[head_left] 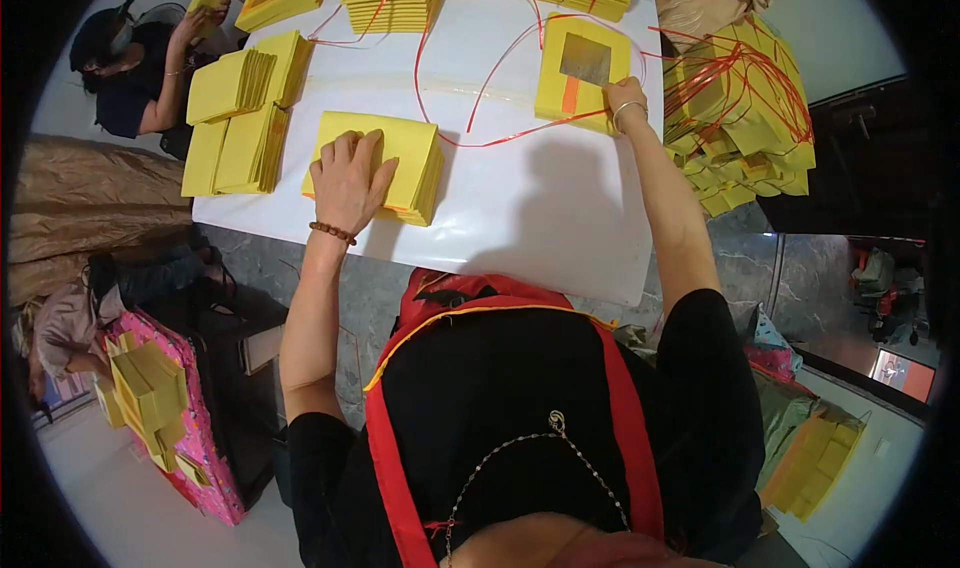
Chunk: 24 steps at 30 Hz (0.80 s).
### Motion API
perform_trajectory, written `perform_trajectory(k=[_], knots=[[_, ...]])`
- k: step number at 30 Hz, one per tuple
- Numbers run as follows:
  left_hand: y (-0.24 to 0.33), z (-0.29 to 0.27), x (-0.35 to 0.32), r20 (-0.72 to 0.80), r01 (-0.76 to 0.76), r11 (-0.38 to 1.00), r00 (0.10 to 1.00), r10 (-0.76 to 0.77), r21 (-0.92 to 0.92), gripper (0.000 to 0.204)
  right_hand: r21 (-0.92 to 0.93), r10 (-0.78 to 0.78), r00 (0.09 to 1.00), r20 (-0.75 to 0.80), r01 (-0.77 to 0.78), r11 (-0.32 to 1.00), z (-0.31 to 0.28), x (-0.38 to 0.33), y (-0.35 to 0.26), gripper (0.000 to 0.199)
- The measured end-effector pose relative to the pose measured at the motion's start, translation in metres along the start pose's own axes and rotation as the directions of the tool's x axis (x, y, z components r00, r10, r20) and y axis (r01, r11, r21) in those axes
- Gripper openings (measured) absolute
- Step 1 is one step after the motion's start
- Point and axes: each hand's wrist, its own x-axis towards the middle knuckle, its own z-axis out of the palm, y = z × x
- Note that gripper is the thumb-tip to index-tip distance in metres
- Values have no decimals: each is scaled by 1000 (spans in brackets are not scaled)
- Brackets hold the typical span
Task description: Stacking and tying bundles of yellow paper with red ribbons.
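Observation:
My left hand, with a brown bead bracelet at its wrist, rests on top of a thick stack of yellow paper sleeves, fingers bent a little and thumb held apart. Over to the right, my right hand is closed on the lower right edge of a yellow box-like bundle. A grey rectangle and an orange strip mark its upper face. Thin red ribbon curves across the white table between the stack and the bundle. The fingertips of my right hand are partly hidden.
More yellow stacks stand at the table's left, and tied ones line its far side. Ribbon-tied yellow bundles are heaped beyond the right edge. Across the left corner, another person holds a yellow piece. A pink-covered surface carries further yellow stacks.

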Motion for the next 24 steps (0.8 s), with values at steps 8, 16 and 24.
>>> perform_trajectory(k=[8,16,24], knots=[[-1,1,-3,-22,-3,1000,1000,2,-20,40,-11,-817,422,394,890,455,9,-78,-17,33],[-5,8,-8,-62,-6,1000,998,6,3,39,-247,-657,375,654,927,283,47,-121,-31,23],[-9,9,-13,-91,5,1000,996,-5,2,39,-463,-943,333,15,838,289,-49,-60,-176,15]])
